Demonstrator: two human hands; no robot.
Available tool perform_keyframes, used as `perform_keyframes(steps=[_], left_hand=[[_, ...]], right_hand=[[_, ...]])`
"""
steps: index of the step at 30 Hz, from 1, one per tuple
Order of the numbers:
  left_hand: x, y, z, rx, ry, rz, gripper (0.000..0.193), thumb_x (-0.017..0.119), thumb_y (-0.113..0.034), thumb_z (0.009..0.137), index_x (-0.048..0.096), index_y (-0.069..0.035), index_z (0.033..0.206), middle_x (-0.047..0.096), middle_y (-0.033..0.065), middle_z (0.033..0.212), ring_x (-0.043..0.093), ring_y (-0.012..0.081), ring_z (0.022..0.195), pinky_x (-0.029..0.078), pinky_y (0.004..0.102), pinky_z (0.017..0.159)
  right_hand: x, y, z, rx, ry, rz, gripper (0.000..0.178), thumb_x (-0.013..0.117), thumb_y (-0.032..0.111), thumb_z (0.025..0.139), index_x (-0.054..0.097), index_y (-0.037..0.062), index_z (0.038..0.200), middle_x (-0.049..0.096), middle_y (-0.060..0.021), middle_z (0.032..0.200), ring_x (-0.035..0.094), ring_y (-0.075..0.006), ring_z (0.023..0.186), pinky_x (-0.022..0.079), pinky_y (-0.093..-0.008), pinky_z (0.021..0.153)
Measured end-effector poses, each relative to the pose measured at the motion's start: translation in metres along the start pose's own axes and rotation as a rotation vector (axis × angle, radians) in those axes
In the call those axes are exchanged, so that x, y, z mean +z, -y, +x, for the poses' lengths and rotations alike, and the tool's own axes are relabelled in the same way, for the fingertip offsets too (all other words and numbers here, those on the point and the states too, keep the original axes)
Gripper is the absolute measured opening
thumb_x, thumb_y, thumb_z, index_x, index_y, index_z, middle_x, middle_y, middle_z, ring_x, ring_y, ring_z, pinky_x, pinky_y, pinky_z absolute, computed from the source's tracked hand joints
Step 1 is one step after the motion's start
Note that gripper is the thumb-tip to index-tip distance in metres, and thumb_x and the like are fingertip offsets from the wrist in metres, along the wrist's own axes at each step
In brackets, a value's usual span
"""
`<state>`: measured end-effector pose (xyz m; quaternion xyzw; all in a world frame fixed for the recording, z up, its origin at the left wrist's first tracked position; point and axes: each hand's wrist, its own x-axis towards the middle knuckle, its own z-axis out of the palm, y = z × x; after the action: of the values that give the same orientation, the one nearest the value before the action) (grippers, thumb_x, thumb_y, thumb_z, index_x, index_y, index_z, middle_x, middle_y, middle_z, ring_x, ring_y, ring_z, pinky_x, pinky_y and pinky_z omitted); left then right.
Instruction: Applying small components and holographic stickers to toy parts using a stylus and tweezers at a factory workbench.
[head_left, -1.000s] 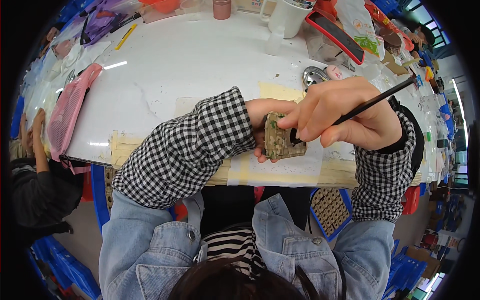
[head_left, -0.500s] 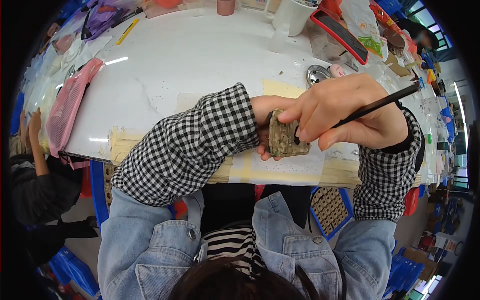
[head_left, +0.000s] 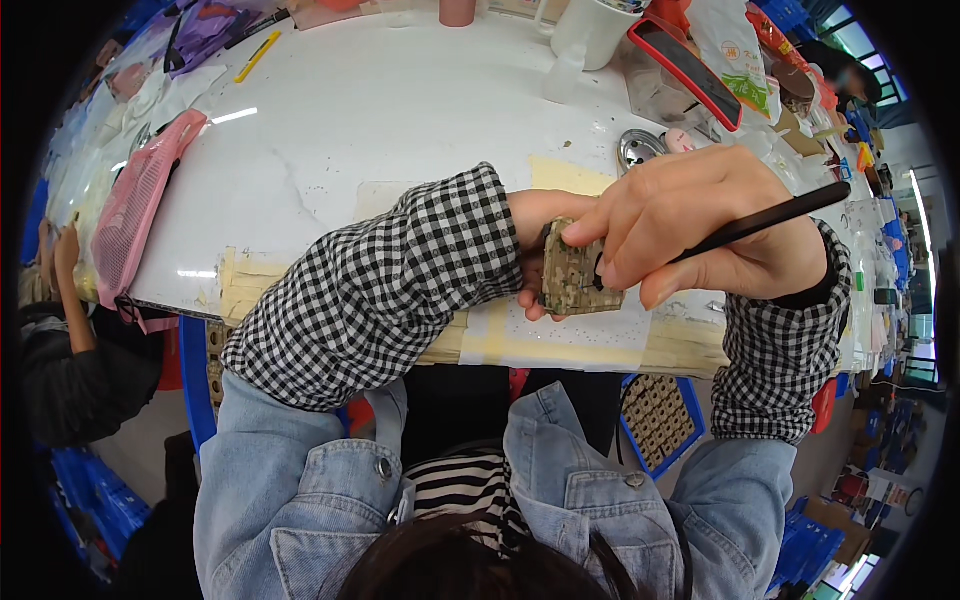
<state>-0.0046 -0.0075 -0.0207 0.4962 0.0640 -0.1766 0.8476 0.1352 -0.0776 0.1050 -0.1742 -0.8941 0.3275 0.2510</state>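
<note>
My left hand (head_left: pixel 533 287) is closed around the lower left side of a small block (head_left: pixel 567 275) with a mottled tan, brown and green surface, and holds it above the table's near edge. Much of that hand is hidden by the block and the sleeve cuff. In my right hand (head_left: pixel 705 215) is a slim black pen-like tool (head_left: pixel 780 215), pinched between thumb and fingers. Its lower end meets the block's face, though my fingers partly cover the tip. The fingertips of my right hand also rest at the block's upper edge.
White paper (head_left: pixel 560 335) speckled with dark bits is taped at the near edge. Around the table lie a pink mesh pouch (head_left: pixel 140 215), a yellow cutter (head_left: pixel 257 57), a white mug (head_left: pixel 597 30), a red-edged phone (head_left: pixel 685 75) and a round metal lid (head_left: pixel 640 148). Below, a blue tray (head_left: pixel 655 465) holds several brown blocks.
The tool's rear end has swung slightly right and down as my right hand shifts a little. The block stays in my left hand. The whole view has moved slightly.
</note>
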Motion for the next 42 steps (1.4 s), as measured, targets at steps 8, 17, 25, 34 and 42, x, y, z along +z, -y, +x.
perform_keyframes(steps=[8,17,25,34,42], left_hand=[[-0.001,0.001,0.001,0.021,0.021,0.016,0.054,0.027,-0.048,0.091,0.056,-0.003,0.101,0.062,0.0175,0.065,0.060,0.0215,0.045,0.046,0.0256,0.036],[0.002,-0.004,-0.001,0.013,0.033,-0.020,0.053,0.028,-0.049,0.091,0.056,-0.005,0.100,0.061,0.0179,0.064,0.058,0.0215,0.045,0.045,0.0266,0.037],[-0.002,-0.002,0.000,0.045,0.041,-0.059,0.053,0.028,-0.049,0.091,0.056,-0.005,0.101,0.061,0.0184,0.065,0.058,0.0219,0.044,0.044,0.0268,0.035],[0.007,-0.015,-0.011,0.014,0.068,-0.142,0.053,0.029,-0.049,0.091,0.056,-0.005,0.101,0.060,0.0186,0.063,0.058,0.0219,0.043,0.044,0.0268,0.034],[0.005,-0.006,-0.004,0.059,0.031,-0.088,0.051,0.030,-0.049,0.091,0.056,-0.005,0.100,0.060,0.0175,0.063,0.058,0.0217,0.043,0.044,0.0264,0.034]], right_hand=[[0.000,0.002,0.001,0.005,-0.001,-0.008,0.021,0.068,0.017,0.077,0.063,-0.0038,0.077,0.064,-0.0111,0.071,0.066,-0.0278,0.072,0.054,-0.0410,0.074],[-0.004,0.005,0.001,0.056,0.038,-0.031,0.023,0.068,0.019,0.077,0.064,-0.0041,0.077,0.064,-0.0114,0.072,0.066,-0.0288,0.075,0.054,-0.0406,0.074],[-0.008,0.005,0.002,0.058,0.037,-0.006,0.026,0.067,0.020,0.079,0.064,-0.0055,0.079,0.064,-0.0141,0.073,0.066,-0.0315,0.078,0.054,-0.0415,0.075],[-0.008,0.003,0.001,0.055,0.020,0.050,0.024,0.067,0.018,0.080,0.065,-0.0061,0.078,0.064,-0.0145,0.072,0.066,-0.0309,0.077,0.054,-0.0433,0.076],[-0.006,0.002,0.002,0.034,0.017,0.044,0.024,0.067,0.018,0.080,0.065,-0.0058,0.078,0.064,-0.0142,0.072,0.066,-0.0303,0.076,0.054,-0.0427,0.076]])
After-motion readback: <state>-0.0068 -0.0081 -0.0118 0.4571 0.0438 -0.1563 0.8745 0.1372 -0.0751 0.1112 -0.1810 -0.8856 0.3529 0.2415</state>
